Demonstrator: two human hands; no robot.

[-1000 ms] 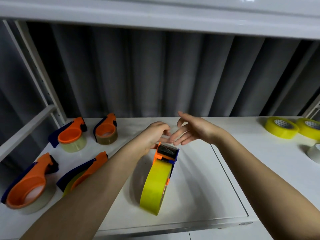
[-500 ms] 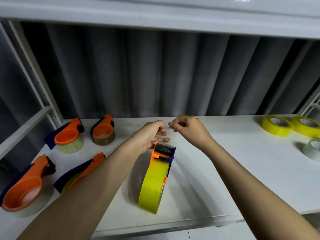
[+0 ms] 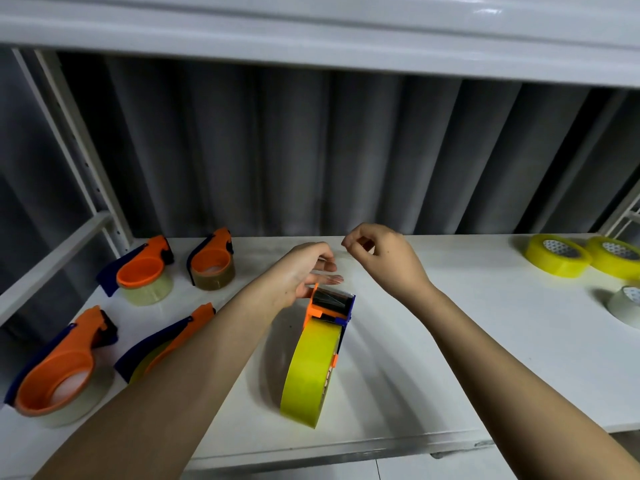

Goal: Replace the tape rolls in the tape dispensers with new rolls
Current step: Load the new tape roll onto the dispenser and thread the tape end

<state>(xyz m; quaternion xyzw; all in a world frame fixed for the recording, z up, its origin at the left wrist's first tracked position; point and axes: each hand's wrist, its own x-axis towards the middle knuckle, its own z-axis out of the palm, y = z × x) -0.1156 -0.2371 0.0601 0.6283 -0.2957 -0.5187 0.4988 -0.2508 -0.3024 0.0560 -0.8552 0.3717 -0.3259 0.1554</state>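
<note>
A tape dispenser with an orange and blue head stands on edge in the middle of the white shelf, with a yellow roll mounted in it. My left hand reaches over the head, its straight fingers resting by the cutter. My right hand hovers just behind and to the right with curled fingers. It pinches a thin clear tape end that runs towards my left fingers.
Four more orange and blue dispensers lie at the left. Two yellow rolls and a pale roll sit at the right. An upper shelf hangs overhead.
My right hand went from open fingers to a pinch and lifted slightly back and right. My left fingers straightened over the dispenser head. The dispenser stayed put.
</note>
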